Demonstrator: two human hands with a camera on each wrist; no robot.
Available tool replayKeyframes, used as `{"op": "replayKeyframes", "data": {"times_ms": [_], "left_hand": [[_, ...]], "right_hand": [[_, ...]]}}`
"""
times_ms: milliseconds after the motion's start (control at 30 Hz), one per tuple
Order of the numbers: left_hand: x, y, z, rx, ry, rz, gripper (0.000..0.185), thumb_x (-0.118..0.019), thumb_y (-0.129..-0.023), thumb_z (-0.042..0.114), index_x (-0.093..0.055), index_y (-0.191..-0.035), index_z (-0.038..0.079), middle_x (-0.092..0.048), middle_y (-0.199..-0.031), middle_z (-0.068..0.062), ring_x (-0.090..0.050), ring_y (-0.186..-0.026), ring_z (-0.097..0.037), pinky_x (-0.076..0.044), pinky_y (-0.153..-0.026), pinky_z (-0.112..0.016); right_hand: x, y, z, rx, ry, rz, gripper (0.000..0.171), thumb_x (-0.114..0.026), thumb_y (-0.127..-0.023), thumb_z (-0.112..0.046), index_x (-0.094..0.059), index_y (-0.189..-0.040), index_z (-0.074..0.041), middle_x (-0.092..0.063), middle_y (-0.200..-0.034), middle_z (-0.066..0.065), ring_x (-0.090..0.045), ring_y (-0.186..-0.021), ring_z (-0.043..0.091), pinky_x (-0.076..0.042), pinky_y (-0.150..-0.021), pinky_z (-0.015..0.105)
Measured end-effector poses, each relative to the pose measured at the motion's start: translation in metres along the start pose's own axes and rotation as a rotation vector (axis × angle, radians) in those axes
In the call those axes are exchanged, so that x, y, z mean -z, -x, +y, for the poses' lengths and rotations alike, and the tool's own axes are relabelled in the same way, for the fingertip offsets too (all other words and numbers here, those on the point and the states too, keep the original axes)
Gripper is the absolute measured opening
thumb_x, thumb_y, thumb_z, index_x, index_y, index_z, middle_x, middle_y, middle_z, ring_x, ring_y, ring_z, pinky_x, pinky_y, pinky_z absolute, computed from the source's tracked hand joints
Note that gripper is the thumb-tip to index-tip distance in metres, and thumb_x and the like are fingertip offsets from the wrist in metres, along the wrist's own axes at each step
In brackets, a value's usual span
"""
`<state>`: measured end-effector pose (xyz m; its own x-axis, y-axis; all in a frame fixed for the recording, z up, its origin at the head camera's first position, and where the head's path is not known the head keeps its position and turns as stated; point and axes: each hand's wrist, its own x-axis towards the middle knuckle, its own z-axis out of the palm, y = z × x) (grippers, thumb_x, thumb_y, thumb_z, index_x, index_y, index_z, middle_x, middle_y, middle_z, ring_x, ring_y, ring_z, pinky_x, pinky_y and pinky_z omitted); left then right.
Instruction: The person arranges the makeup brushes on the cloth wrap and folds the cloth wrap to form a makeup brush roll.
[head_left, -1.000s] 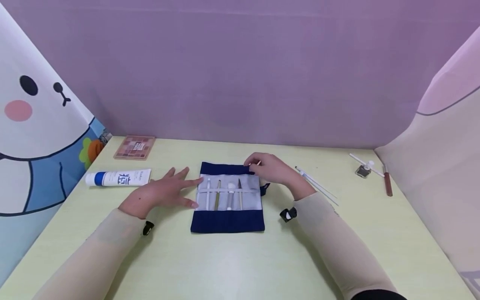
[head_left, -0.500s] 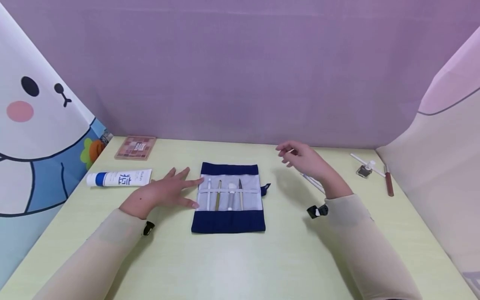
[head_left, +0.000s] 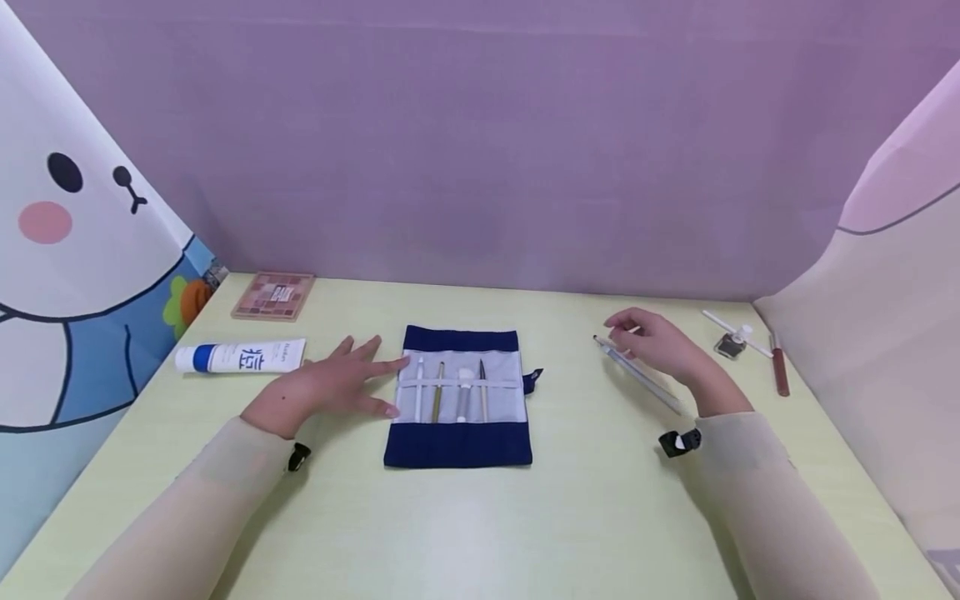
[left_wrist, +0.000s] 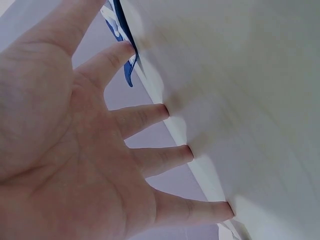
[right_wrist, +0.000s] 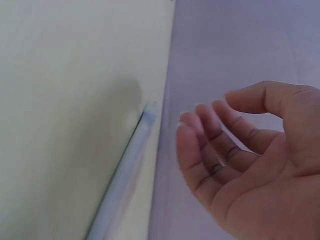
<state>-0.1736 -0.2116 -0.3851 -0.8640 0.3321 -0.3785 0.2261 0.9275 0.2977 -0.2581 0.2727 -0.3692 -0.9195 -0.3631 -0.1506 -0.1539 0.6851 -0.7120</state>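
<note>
A navy fabric pencil roll (head_left: 457, 446) lies unfolded in the middle of the table. Under its grey strap sit a white stick (head_left: 419, 396), an olive one (head_left: 437, 396), a white-capped tube (head_left: 463, 398) and a dark-tipped slim stick (head_left: 483, 396). My left hand (head_left: 330, 385) has its fingers spread, thumb and index finger at the roll's left edge; in the left wrist view the fingertips (left_wrist: 186, 154) rest on the tabletop. Loosely bent and holding nothing, my right hand (head_left: 660, 346) hovers beside a slim pale stick (head_left: 641, 375), also close by in the right wrist view.
At left lie a white-and-blue tube (head_left: 247, 356) and a pink palette (head_left: 274, 297). Toward the right edge are a small dark bottle (head_left: 729, 344) with a white cap, a thin white stick (head_left: 717, 320) and a brown-handled tool (head_left: 780, 372). A purple curtain (head_left: 480, 150) hangs behind the table.
My right hand has left the top right corner of the pencil roll and moved right, then lowered over the pale stick. The left hand has stayed at the roll's left edge.
</note>
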Motion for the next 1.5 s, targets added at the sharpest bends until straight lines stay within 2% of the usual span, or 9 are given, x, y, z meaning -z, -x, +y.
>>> {"op": "replayKeyframes", "data": {"times_ms": [133, 300, 600, 867, 1133, 1500], "left_hand": [[0.001, 0.0, 0.001, 0.009, 0.013, -0.007, 0.094, -0.071, -0.09, 0.072, -0.031, -0.168, 0.038, -0.005, -0.179, -0.027, -0.001, -0.159, -0.068, -0.022, -0.106, -0.097], [0.001, 0.002, 0.002, 0.015, 0.02, -0.013, 0.095, -0.071, -0.089, 0.072, -0.031, -0.168, 0.038, -0.005, -0.179, -0.027, 0.0, -0.159, -0.068, -0.021, -0.106, -0.097], [-0.001, 0.0, 0.0, 0.003, 0.017, -0.008, 0.095, -0.071, -0.089, 0.072, -0.031, -0.168, 0.038, -0.005, -0.179, -0.028, -0.001, -0.158, -0.069, -0.022, -0.107, -0.096], [0.002, 0.002, 0.003, 0.011, 0.006, -0.005, 0.095, -0.071, -0.089, 0.072, -0.032, -0.168, 0.037, -0.007, -0.179, -0.028, -0.002, -0.158, -0.069, -0.022, -0.106, -0.097], [0.001, 0.006, 0.004, 0.002, -0.016, 0.009, 0.094, -0.071, -0.089, 0.073, -0.034, -0.168, 0.037, -0.009, -0.179, -0.028, -0.006, -0.157, -0.071, -0.024, -0.102, -0.098], [0.002, 0.006, 0.005, -0.005, 0.001, 0.009, 0.092, -0.071, -0.09, 0.071, -0.034, -0.168, 0.037, -0.008, -0.179, -0.028, -0.005, -0.157, -0.07, -0.024, -0.104, -0.097]], "right_hand": [[0.001, 0.005, 0.012, -0.037, 0.077, -0.018, 0.041, -0.055, -0.11, -0.022, -0.057, -0.144, 0.0, -0.063, -0.134, 0.021, -0.067, -0.112, 0.029, -0.055, -0.088, 0.032], [-0.002, 0.006, 0.019, -0.03, 0.096, -0.045, 0.037, -0.058, -0.107, -0.013, -0.057, -0.14, 0.003, -0.064, -0.127, 0.02, -0.066, -0.11, 0.027, -0.053, -0.085, 0.03], [-0.008, 0.008, 0.013, -0.033, 0.147, -0.045, 0.038, -0.061, -0.101, -0.006, -0.057, -0.138, 0.003, -0.066, -0.125, 0.02, -0.067, -0.106, 0.026, -0.053, -0.082, 0.03], [-0.014, 0.01, 0.009, -0.048, 0.185, -0.065, 0.041, -0.063, -0.097, -0.002, -0.059, -0.138, 0.001, -0.067, -0.128, 0.02, -0.065, -0.111, 0.03, -0.055, -0.09, 0.038], [-0.02, 0.009, 0.01, -0.04, 0.252, -0.079, 0.041, -0.062, -0.092, 0.003, -0.061, -0.134, 0.002, -0.069, -0.124, 0.021, -0.064, -0.11, 0.031, -0.056, -0.092, 0.043], [-0.021, 0.007, 0.006, -0.042, 0.276, -0.089, 0.043, -0.066, -0.092, 0.0, -0.061, -0.135, 0.003, -0.069, -0.126, 0.023, -0.064, -0.11, 0.032, -0.056, -0.096, 0.048]]}}
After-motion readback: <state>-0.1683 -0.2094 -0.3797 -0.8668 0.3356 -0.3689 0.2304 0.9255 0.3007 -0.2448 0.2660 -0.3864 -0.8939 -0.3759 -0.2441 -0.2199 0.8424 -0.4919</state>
